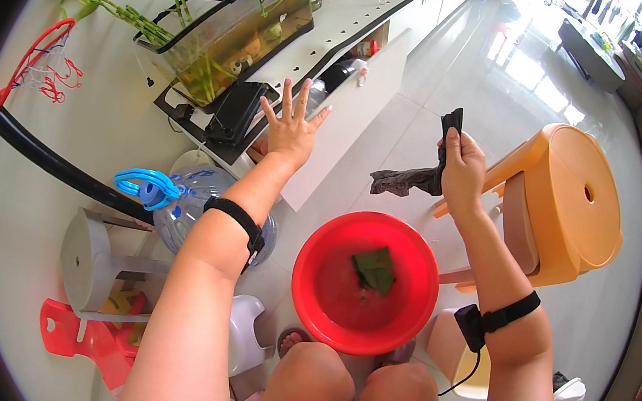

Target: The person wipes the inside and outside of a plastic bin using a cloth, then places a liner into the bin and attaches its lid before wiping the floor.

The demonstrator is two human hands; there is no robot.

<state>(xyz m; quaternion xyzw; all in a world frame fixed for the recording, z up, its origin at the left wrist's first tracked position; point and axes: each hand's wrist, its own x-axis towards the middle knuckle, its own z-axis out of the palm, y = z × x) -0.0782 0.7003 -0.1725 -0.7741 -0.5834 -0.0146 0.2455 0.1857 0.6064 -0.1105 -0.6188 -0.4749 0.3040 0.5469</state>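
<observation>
My right hand (465,168) grips a black plastic bag (410,181), which hangs out to the left of the fist. With its fingers spread and nothing in it, my left hand (293,129) is over the open front of a white cabinet, close to its tilted door (354,115). A red plastic basin (301,311) stands on the floor before my knees. Inside it a dark green piece (375,269), perhaps a cloth or sponge, lies in what looks like shallow water.
A fish tank (218,64) with plants and a black box (242,113) stand on the cabinet. At left are a large water bottle (176,219) and a grey stool (82,262). Stacked orange stools (577,194) stand at right, a small white stool (246,334) left of the basin.
</observation>
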